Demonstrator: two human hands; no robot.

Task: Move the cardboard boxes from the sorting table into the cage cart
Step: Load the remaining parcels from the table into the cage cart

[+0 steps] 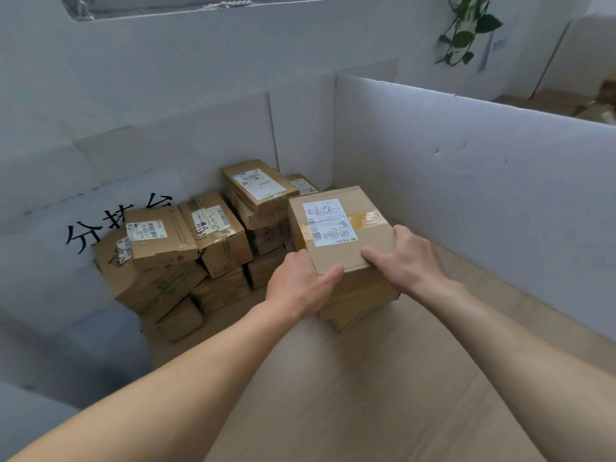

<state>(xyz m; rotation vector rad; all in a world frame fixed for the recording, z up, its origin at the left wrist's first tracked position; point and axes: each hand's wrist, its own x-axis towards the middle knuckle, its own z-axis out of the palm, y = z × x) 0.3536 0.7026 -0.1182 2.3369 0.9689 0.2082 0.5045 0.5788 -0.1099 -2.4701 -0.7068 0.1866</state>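
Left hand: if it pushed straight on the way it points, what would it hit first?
The left hand grips the labelled box, so it meets that at once. Beyond, likely the stacked boxes, though depth is unclear.

The tan table surface (383, 378) fills the lower centre and right of the frame. White panels (466, 181) fence it at the back and right. A pile of cardboard boxes (213, 241) sits on it at centre left, in the far corner, with the lowest boxes lying flat on the surface. Just right of the pile, near the centre, a yellow-taped box (360, 305) rests on it.
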